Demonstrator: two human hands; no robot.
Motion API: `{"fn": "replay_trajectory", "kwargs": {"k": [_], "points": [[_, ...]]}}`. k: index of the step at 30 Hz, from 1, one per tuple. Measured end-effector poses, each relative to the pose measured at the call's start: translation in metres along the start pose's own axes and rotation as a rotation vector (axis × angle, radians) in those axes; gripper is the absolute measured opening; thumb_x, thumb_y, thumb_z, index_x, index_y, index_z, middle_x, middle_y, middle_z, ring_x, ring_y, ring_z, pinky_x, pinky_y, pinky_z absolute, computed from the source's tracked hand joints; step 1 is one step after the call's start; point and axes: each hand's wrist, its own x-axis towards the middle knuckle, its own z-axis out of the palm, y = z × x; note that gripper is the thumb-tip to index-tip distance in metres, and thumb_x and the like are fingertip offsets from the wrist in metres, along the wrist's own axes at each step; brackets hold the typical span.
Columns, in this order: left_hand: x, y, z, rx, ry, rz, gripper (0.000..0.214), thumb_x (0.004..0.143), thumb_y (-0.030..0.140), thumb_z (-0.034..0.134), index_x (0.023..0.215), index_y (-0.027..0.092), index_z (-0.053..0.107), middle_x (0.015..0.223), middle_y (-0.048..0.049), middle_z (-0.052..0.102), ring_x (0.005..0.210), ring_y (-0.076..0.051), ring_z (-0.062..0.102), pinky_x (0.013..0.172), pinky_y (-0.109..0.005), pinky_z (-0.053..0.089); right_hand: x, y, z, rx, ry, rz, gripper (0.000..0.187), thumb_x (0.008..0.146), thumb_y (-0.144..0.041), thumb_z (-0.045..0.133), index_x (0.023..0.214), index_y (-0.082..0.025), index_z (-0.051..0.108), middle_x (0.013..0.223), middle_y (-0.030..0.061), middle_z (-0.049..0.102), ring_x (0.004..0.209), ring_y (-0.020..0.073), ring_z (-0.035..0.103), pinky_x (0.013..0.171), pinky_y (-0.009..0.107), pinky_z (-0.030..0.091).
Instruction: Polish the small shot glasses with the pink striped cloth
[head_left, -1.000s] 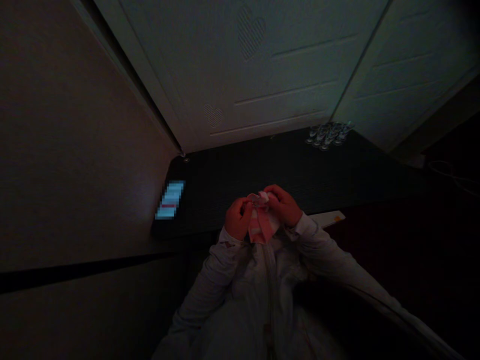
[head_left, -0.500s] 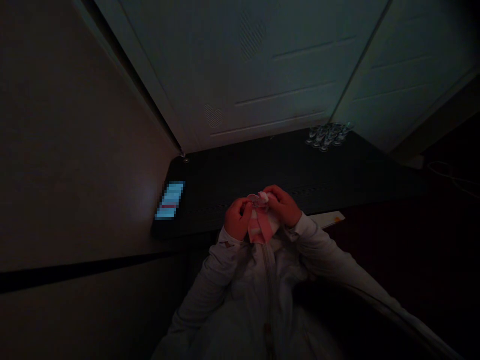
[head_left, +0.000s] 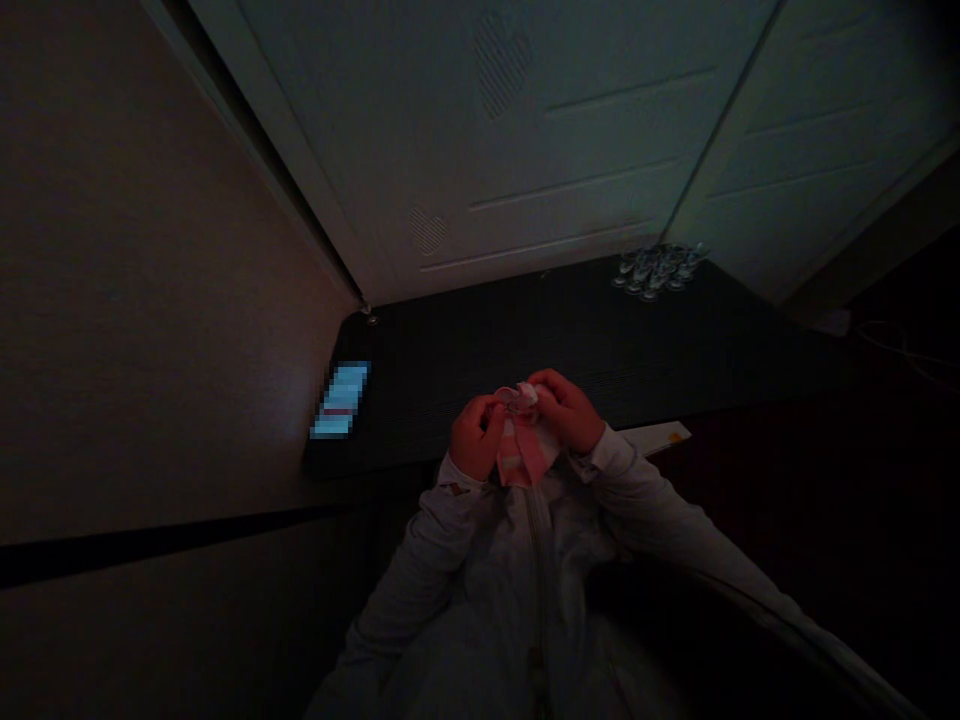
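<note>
The scene is very dark. My left hand (head_left: 474,435) and my right hand (head_left: 568,410) are close together in front of my chest, both with fingers curled around a small pink and white striped cloth (head_left: 520,452). The cloth hangs down between the two hands, with its upper edge pinched at my fingertips. Both hands are held above the near edge of a dark table (head_left: 600,340). Light-coloured sleeves cover my arms.
A lit phone screen (head_left: 341,400) lies on the table's left end. A cluster of small clear glasses (head_left: 656,268) stands at the far right of the table. A pale door with heart patterns (head_left: 525,150) rises behind. A white card (head_left: 660,436) shows by my right sleeve.
</note>
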Motion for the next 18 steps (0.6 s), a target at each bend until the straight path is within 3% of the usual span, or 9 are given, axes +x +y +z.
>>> {"fn": "replay_trajectory", "kwargs": {"k": [18], "points": [[0.0003, 0.0025, -0.0002, 0.027, 0.01, 0.02, 0.017, 0.08, 0.025, 0.044, 0.087, 0.017, 0.058, 0.08, -0.0034, 0.061, 0.069, -0.012, 0.054, 0.063, -0.024, 0.042, 0.0002, 0.0041, -0.0006, 0.011, -0.001, -0.02, 0.017, 0.074, -0.033, 0.051, 0.084, -0.02, 0.053, 0.077, -0.0013, 0.054, 0.07, 0.0133, 0.049, 0.064, 0.025, 0.038]]}}
